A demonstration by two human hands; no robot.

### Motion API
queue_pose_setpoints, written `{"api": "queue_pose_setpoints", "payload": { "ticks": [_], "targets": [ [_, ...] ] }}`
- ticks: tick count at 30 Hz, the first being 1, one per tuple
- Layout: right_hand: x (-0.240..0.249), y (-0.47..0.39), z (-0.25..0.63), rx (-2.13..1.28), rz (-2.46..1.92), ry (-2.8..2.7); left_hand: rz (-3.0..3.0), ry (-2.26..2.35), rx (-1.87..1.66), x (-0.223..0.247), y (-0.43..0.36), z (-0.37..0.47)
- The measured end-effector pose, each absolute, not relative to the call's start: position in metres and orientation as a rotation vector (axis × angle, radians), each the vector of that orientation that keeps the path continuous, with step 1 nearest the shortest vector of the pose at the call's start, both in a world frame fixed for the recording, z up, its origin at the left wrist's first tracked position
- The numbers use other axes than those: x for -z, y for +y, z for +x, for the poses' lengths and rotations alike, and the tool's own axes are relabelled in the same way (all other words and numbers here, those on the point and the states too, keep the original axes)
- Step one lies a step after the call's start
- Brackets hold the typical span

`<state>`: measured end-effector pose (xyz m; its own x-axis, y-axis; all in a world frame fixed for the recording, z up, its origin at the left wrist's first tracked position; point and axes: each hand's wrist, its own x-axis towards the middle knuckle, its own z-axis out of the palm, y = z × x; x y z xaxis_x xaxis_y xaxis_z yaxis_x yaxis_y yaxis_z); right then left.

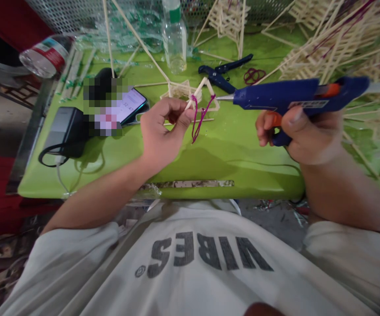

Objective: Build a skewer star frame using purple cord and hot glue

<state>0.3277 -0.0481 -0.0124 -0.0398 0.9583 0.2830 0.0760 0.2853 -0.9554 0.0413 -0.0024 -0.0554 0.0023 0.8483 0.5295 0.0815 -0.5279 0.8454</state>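
My left hand (163,127) pinches a small triangle of pale wooden sticks (204,93) with a purple thread (197,120) tied on and hanging down from it. It holds the triangle just above the green table (209,153). My right hand (303,131) grips a blue hot glue gun (295,96), one finger on its orange trigger. The metal nozzle points left and almost touches the triangle's right corner.
A phone (128,105) and a black power adapter (63,131) with cable lie at the left. Blue pliers (222,72), purple rubber bands (253,75), a clear plastic bottle (174,37) and a lying bottle (46,55) sit further back. Stick frameworks (341,48) pile up at the right.
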Motion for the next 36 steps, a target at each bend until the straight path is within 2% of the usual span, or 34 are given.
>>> {"api": "queue_pose_setpoints", "payload": {
  "ticks": [13, 27, 36],
  "targets": [
    [0.017, -0.047, 0.331, -0.943, -1.063, -1.422, 1.741, 0.976, -1.582, 0.053, -0.005, 0.042],
    [0.031, -0.035, 0.333, -0.921, -0.771, -1.462, 1.835, 0.882, -1.709, 0.062, 0.003, 0.044],
    [0.027, -0.037, 0.332, -0.919, -0.852, -1.442, 1.812, 0.875, -1.691, 0.063, 0.003, 0.043]
  ]
}}
